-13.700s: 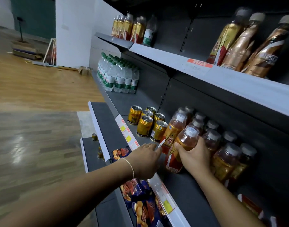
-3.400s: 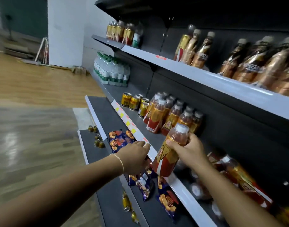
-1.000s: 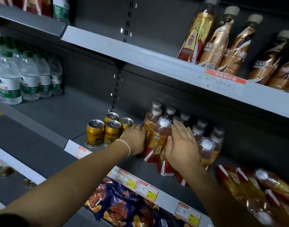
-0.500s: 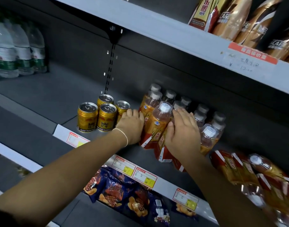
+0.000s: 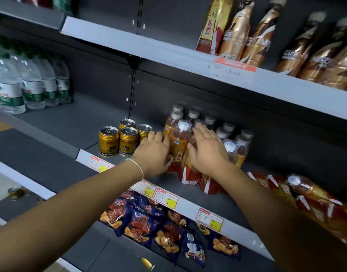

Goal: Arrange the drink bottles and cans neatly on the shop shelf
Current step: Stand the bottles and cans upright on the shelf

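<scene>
Amber drink bottles (image 5: 180,143) — white caps, red-gold labels

Shop: tiered shelf (image 5: 113,118), price tags (image 5: 165,197), rows of bottles (image 5: 230,134), cans (image 5: 117,141).

Blue snack bags (image 5: 141,222) in a loose heap, white-and-yellow price labels (image 5: 165,198)

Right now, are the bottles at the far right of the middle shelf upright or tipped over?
Tipped over. The far-right bottles lie on their sides, one white cap pointing sideways instead of up.
</scene>
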### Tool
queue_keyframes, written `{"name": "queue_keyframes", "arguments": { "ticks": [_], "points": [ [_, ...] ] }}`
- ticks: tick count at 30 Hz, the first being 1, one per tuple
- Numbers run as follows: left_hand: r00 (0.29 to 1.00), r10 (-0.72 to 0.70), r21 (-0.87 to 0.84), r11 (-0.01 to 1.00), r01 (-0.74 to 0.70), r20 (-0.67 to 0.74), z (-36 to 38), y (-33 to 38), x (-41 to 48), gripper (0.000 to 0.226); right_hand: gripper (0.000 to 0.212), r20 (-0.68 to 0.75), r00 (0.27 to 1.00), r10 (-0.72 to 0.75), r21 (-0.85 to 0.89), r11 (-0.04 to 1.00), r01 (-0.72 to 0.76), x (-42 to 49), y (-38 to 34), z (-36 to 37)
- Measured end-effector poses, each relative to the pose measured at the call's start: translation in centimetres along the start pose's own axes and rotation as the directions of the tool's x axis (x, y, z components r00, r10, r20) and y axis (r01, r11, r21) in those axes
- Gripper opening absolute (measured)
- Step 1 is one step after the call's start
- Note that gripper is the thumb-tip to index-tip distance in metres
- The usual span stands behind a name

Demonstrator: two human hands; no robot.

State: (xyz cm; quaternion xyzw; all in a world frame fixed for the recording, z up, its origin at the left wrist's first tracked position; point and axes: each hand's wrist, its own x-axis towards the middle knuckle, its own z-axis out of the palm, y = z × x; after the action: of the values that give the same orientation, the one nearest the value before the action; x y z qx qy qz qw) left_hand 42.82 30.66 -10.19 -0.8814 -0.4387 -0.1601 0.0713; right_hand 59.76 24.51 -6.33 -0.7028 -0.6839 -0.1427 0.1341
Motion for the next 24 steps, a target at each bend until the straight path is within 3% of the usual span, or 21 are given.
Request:
{"name": "queue_keyframes", "arguments": {
  "ticks": [11,17,24],
  "points": [
    [0.995,0.100,0.012,0.995,-0.100,0.014,-4.7,12.4,-5.5,0.057,0.058,0.046,0.998,0.036,0.005,0.999,-0.036,-13.1,7.9,-5.9],
    [0.966,0.255,-0.045,0.966,-0.253,0.033,-4.8,24.2,-8.8,0.049,0.060,0.115,0.976,0.187,-0.007,0.982,-0.188,-25.6,15.2,-9.2],
    [0.885,0.462,-0.172,0.877,-0.448,0.051,-5.8,39.1,-11.9,0.042,0.062,0.130,0.908,0.398,-0.043,0.917,-0.396,-41.0,22.4,-14.5]
  ]
}}
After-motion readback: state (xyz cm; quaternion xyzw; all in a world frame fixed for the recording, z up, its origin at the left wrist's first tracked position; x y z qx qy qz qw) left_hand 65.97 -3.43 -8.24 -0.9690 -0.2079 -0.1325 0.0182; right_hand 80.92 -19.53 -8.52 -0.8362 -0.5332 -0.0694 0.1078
